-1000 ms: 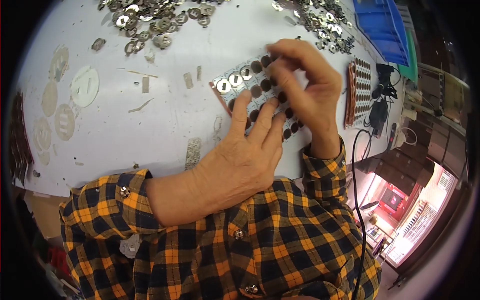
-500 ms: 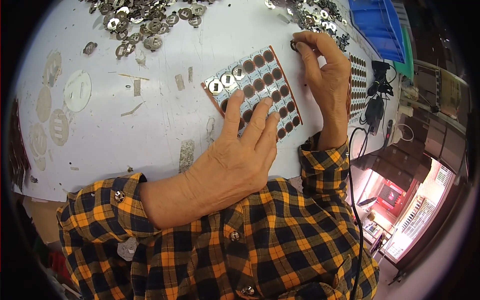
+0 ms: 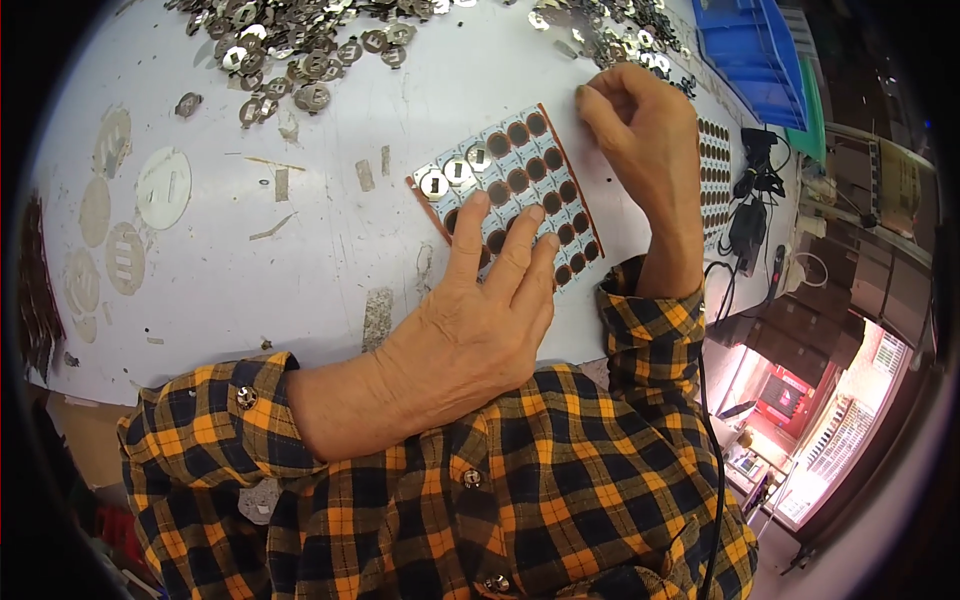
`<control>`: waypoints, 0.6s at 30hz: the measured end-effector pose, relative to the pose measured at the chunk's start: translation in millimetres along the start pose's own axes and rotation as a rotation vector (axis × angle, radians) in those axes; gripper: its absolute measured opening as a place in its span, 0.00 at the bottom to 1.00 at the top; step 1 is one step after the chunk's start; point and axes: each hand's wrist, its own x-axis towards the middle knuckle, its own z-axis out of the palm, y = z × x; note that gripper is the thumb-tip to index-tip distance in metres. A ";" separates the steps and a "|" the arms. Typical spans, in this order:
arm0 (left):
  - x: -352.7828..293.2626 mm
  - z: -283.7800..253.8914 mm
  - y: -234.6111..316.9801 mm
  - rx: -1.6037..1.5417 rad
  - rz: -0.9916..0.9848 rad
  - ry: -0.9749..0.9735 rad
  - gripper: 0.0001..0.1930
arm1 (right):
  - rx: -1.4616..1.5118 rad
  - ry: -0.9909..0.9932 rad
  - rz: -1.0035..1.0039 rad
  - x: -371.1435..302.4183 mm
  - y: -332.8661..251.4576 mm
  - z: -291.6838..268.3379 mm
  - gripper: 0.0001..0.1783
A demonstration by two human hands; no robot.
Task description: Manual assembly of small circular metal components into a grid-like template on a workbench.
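My left hand (image 3: 475,315) lies over the lower left part of a light-blue circuit board panel (image 3: 537,145), its fingers spread and resting on the surface. Rows of dark round pads cover this panel, which has reddish-brown edges. Three shiny round metal clips (image 3: 457,171) sit along its upper left row, just beyond my fingertips. Past the panel's upper right corner, my right hand (image 3: 640,125) is raised with thumb and index finger pinched together. Only a dark edge of the small round metal clip shows at those fingertips; the fingers hide most of it.
A heap of loose round metal clips (image 3: 290,55) lies at the far side. Smaller metal pieces (image 3: 625,40) are piled farther right, near a blue bin (image 3: 755,60). Another dotted panel (image 3: 714,170) and black adapters with cables (image 3: 748,225) lie on the right.
My right hand has turned inward and shifted slightly left, so its fingers now cover the clip seen before. My left hand stays on the panel. The whole view has shifted slightly.
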 end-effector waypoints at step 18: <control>-1.5 1.7 -0.6 0.007 0.016 0.038 0.18 | 0.534 -0.271 -0.025 -29.0 -34.5 15.5 0.09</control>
